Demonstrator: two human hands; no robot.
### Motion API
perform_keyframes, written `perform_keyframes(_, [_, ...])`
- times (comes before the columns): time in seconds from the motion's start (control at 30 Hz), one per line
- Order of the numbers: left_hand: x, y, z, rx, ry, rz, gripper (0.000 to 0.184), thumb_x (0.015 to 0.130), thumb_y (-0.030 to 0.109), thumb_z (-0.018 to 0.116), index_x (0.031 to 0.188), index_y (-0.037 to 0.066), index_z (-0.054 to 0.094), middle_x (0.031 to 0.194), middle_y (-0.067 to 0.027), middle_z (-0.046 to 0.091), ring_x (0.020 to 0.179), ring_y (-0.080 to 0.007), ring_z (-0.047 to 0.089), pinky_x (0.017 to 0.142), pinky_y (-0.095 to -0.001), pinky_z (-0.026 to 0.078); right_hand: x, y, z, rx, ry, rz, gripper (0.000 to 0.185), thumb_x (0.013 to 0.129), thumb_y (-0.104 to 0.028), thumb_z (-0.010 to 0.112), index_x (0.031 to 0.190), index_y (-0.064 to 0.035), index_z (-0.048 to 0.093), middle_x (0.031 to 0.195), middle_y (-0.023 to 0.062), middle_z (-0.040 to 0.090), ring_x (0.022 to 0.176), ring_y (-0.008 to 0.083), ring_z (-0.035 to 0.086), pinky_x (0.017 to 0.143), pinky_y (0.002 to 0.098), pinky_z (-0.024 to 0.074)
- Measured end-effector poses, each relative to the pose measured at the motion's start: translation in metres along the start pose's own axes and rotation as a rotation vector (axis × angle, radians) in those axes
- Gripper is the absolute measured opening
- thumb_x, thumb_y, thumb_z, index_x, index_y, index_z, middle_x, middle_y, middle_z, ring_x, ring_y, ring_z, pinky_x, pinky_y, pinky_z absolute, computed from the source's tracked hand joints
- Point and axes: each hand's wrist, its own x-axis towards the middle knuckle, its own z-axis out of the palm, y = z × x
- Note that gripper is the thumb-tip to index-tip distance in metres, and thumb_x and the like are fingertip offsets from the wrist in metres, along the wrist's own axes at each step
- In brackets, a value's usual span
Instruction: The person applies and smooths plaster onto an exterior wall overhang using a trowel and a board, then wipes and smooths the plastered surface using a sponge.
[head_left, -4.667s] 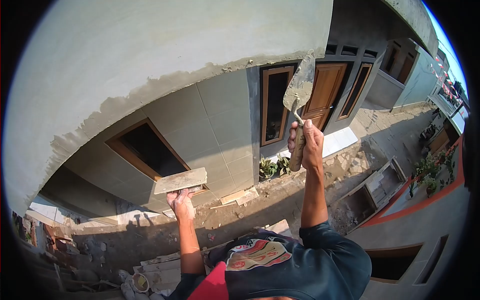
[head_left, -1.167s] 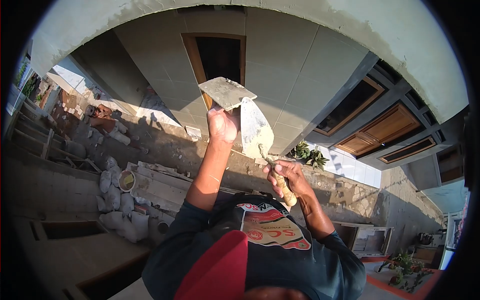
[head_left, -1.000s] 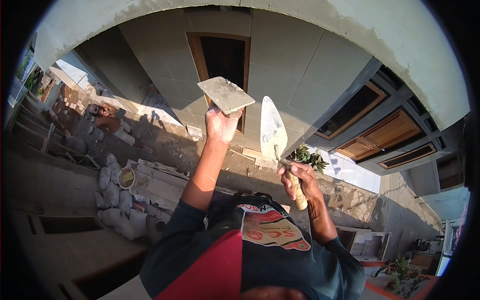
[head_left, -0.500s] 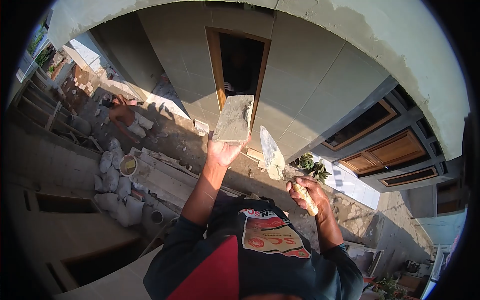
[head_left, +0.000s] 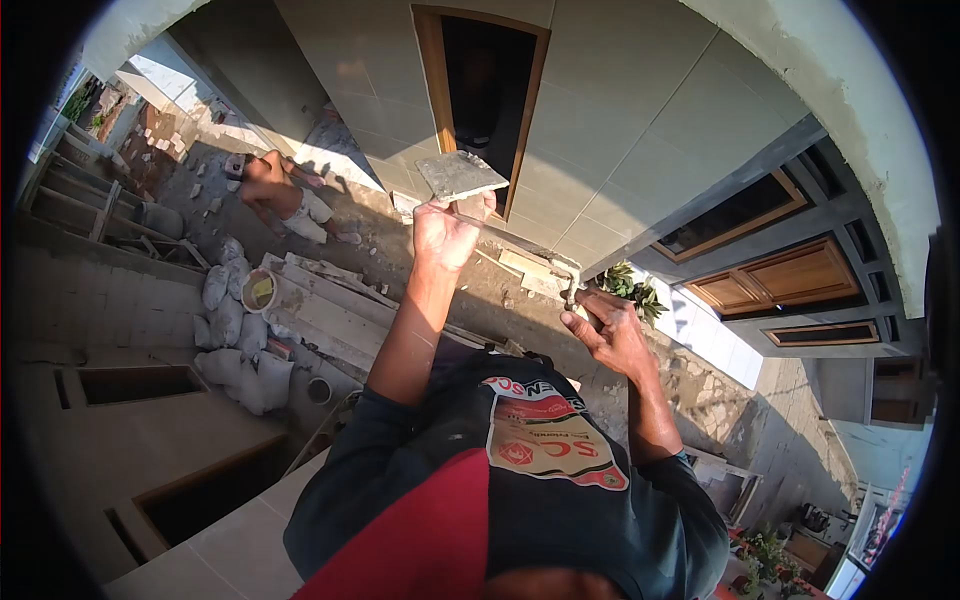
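My left hand [head_left: 447, 238] is raised in front of me, its fingers gripping a flat grey slab [head_left: 460, 175] from below. The slab's upper face is rough and looks smeared with mortar. My right hand [head_left: 612, 332] is closed around the handle of a pointed trowel [head_left: 520, 243]. Seen nearly edge-on, the trowel's blade reaches left toward my left wrist, just below the slab. Whether the blade touches the slab or hand I cannot tell. The trowel's handle is mostly hidden in my fingers.
A tiled wall [head_left: 620, 130] with a wood-framed opening [head_left: 490, 90] stands ahead. A plastered arch edge [head_left: 850, 110] curves overhead. Below are another person [head_left: 280, 195], white sacks [head_left: 235, 350], a bucket [head_left: 262, 291], planks [head_left: 320, 310] and a green plant [head_left: 630, 290].
The slab has tipped from steeply facing me to flatter. My right hand has turned the trowel from pointing up to pointing left, toward the slab. The other person has shifted slightly.
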Motion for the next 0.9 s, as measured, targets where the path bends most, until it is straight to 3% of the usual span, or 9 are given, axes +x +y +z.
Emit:
perform_keyframes(0.13, [-0.003, -0.002, -0.012, 0.087, -0.062, -0.038, 0.035, 0.079, 0.002, 0.05, 0.113, -0.005, 0.05, 0.111, -0.021, 0.056, 0.1, -0.0352, 0.054, 0.09, -0.0496, 0.045, -0.003, 0.005, 0.012, -0.169, 0.186, -0.132, 0.03, 0.081, -0.023, 0.07, 0.095, 0.0023, 0.065, 0.082, 0.0143, 0.062, 0.066, 0.0294, 0.062, 0.057, 0.0358, 0.0491])
perform_keyframes(0.27, [0.0, 0.001, -0.028, 0.23, -0.072, -0.085, 0.037, 0.082, 0.006, 0.047, 0.116, -0.007, 0.05, 0.114, -0.0229, 0.057, 0.105, -0.0379, 0.055, 0.094, -0.0529, 0.044, 0.0, 0.02, 0.009, -0.292, 0.354, -0.213, 0.025, 0.077, -0.018, 0.072, 0.096, -0.0027, 0.066, 0.082, 0.0087, 0.062, 0.066, 0.026, 0.063, 0.057, 0.0344, 0.0509])
perform_keyframes(0.37, [0.004, -0.006, -0.035, 0.282, 0.02, -0.002, 0.038, 0.084, 0.008, 0.045, 0.119, -0.008, 0.051, 0.12, -0.0242, 0.056, 0.11, -0.0385, 0.054, 0.098, -0.054, 0.041, 0.001, 0.024, 0.006, -0.274, 0.382, -0.198, 0.025, 0.076, -0.017, 0.074, 0.095, -0.0019, 0.068, 0.084, 0.0096, 0.065, 0.068, 0.0248, 0.063, 0.058, 0.0344, 0.0516])
perform_keyframes(0.43, [0.003, -0.004, -0.039, 0.233, -0.055, -0.078, 0.038, 0.086, 0.009, 0.044, 0.12, -0.008, 0.051, 0.124, -0.0251, 0.053, 0.115, -0.0385, 0.052, 0.101, -0.0545, 0.038, -0.003, 0.026, 0.004, -0.306, 0.392, -0.218, 0.027, 0.075, -0.016, 0.074, 0.097, -0.0021, 0.067, 0.085, 0.0095, 0.065, 0.068, 0.0244, 0.063, 0.058, 0.0345, 0.0514])
perform_keyframes(0.53, [0.003, -0.01, -0.029, 0.304, -0.038, -0.084, 0.032, 0.092, 0.009, 0.042, 0.119, -0.004, 0.051, 0.117, -0.0184, 0.059, 0.109, -0.0322, 0.056, 0.098, -0.0493, 0.043, -0.012, 0.031, 0.001, -0.277, 0.39, -0.211, 0.027, 0.076, -0.017, 0.074, 0.098, -0.0019, 0.067, 0.085, 0.0096, 0.065, 0.069, 0.0249, 0.063, 0.058, 0.035, 0.0517])
perform_keyframes(0.63, [-0.005, -0.015, -0.021, 0.293, -0.099, -0.079, 0.034, 0.089, 0.014, 0.045, 0.12, -0.001, 0.053, 0.118, -0.0167, 0.059, 0.11, -0.0312, 0.056, 0.098, -0.0484, 0.043, -0.029, 0.035, -0.004, -0.238, 0.274, -0.022, 0.021, 0.08, -0.02, 0.07, 0.091, -0.002, 0.067, 0.07, 0.0077, 0.056, 0.062, 0.0186, 0.059, 0.051, 0.0274, 0.0445])
perform_keyframes(0.7, [-0.005, -0.011, -0.03, 0.32, -0.148, -0.21, 0.039, 0.089, 0.021, 0.043, 0.122, 0.002, 0.053, 0.123, -0.0154, 0.057, 0.114, -0.0327, 0.054, 0.101, -0.0505, 0.039, -0.03, 0.033, -0.012, -0.135, 0.315, -0.041, 0.026, 0.087, -0.024, 0.064, 0.093, 0.0009, 0.066, 0.067, 0.0057, 0.054, 0.056, 0.0143, 0.055, 0.049, 0.0248, 0.0406])
perform_keyframes(0.77, [-0.007, -0.015, -0.038, 0.248, -0.202, -0.291, 0.045, 0.088, 0.027, 0.046, 0.125, 0.002, 0.052, 0.126, -0.0162, 0.056, 0.115, -0.0325, 0.054, 0.101, -0.0519, 0.039, -0.033, 0.029, -0.017, 0.825, 0.155, 0.22, 0.033, 0.091, -0.028, 0.058, 0.093, 0.0047, 0.063, 0.066, 0.0047, 0.054, 0.05, 0.0128, 0.052, 0.048, 0.0242, 0.041])
perform_keyframes(0.9, [-0.009, -0.037, -0.043, 0.23, -0.25, -0.424, 0.055, 0.084, 0.033, 0.051, 0.131, 0.003, 0.048, 0.131, -0.0162, 0.052, 0.119, -0.0342, 0.051, 0.103, -0.052, 0.037, -0.031, 0.039, -0.018, 1.481, -0.063, 0.322, 0.042, 0.092, -0.032, 0.055, 0.092, 0.0098, 0.059, 0.061, 0.0097, 0.051, 0.036, 0.0136, 0.045, 0.031, 0.0255, 0.0354])
